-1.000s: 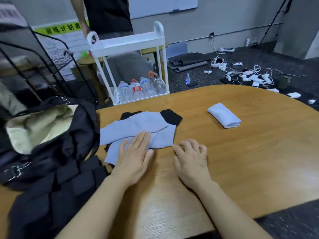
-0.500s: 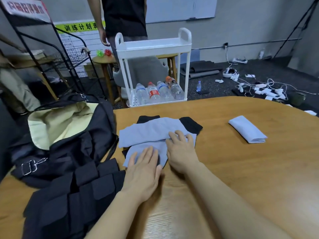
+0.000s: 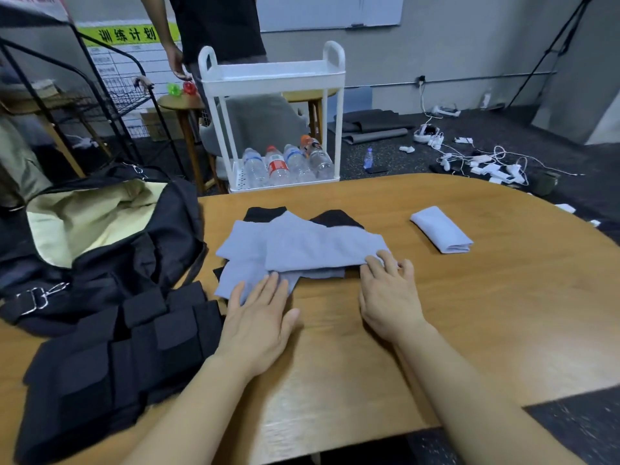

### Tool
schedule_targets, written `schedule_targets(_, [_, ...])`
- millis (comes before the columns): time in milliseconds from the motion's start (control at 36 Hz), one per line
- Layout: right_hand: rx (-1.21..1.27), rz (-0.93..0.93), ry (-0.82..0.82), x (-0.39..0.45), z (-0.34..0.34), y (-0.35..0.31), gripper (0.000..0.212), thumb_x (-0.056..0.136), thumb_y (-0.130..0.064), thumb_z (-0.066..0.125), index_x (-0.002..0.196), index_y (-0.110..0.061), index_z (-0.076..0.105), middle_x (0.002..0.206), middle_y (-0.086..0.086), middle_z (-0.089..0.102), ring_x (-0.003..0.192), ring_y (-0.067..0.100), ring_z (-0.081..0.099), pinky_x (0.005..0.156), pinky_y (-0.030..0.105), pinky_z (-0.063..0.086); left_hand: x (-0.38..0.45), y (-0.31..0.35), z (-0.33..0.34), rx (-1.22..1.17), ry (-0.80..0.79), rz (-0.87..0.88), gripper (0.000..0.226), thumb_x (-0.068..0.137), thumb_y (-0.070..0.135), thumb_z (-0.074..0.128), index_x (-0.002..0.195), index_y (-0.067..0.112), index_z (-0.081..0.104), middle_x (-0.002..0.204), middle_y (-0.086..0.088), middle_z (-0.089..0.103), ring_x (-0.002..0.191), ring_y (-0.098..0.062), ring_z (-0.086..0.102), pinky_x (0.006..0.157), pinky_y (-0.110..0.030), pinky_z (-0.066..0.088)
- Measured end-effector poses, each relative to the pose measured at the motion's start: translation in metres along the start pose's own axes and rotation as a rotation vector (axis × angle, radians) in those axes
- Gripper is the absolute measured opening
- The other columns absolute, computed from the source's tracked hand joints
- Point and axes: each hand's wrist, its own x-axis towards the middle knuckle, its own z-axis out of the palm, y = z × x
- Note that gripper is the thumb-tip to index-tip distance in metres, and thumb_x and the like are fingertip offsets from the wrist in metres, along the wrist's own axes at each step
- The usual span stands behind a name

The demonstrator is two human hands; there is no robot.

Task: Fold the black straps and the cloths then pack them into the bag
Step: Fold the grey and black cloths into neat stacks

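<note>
At the far left we see the black bag lying open on the desk, its left side cut off by the frame edge. Its pale yellow lining shows through the mouth; we cannot make out anything inside it. In front of the bag lie the black straps, a dark padded heap whose single pieces are hard to tell apart and whose lower left runs out of view.

Moving right, a pile of light blue cloths lies near the middle of the desk, on top of a black piece that shows only at its far corners and at one near-left corner; the rest is hidden. Behind the desk stands a white cart with several plastic bottles lying in its bottom tray. A standing person behind it is cut off above the chest.

Our left hand lies flat, fingers straight and released, fingertips resting on the near-left corner of the lower cloth. Our right hand rests palm down at the right end of the pile, fingers lightly bent, tips touching the edge of the upper cloth; we cannot tell whether it pinches the fabric.

Further right, one folded cloth lies alone, well apart from the pile.
</note>
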Motion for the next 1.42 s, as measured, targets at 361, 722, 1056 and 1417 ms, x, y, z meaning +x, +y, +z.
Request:
schedule_targets(361, [-0.067,0.200,-0.106,-0.102,-0.047,0.018,0.020,0.055,-0.013,0.077,0.062,-0.007,0.059,0.069,0.012,0.055,0.093,0.036,0.059,0.082,0.049,0.031,-0.018,0.063,0.006,0.054,-0.052,0.094,0.102,0.070,0.062,-0.024,0.158,0.023,0.009,0.165,0.004,0.001,0.151,-0.010,-0.004,0.117,-0.042,-0.010])
schedule_targets(722, [0.364,0.030,-0.016,-0.108,-0.080,-0.022,0.033,0.078,-0.034,0.042,0.062,-0.026,0.070,0.058,-0.006,0.058,0.075,0.022,0.057,0.075,0.035,0.027,-0.027,0.069,0.001,0.081,-0.069,0.103,0.053,0.106,0.038,0.015,0.156,0.023,0.011,0.165,0.002,0.005,0.151,-0.013,0.000,0.118,-0.042,-0.002])
schedule_targets(1056, [0.186,-0.197,-0.383,-0.077,-0.049,0.020,0.048,0.092,-0.039,0.026,0.111,-0.019,0.065,0.118,-0.001,0.064,0.118,0.027,0.057,0.081,0.047,0.044,-0.029,0.082,0.009,-0.036,-0.042,0.092,0.098,0.072,0.060,-0.021,0.157,0.025,0.013,0.165,0.004,0.007,0.150,-0.008,-0.002,0.116,-0.040,-0.009])
schedule_targets(1417, [0.147,0.172,-0.458,-0.110,-0.056,0.034,0.051,0.105,-0.037,0.013,0.153,-0.020,0.016,0.162,0.000,0.013,0.149,0.022,-0.002,0.112,0.049,0.007,-0.013,0.109,0.019,-0.014,-0.064,0.181,0.093,0.075,0.062,-0.019,0.157,0.027,0.008,0.165,0.003,0.002,0.151,-0.011,-0.005,0.118,-0.042,-0.009])
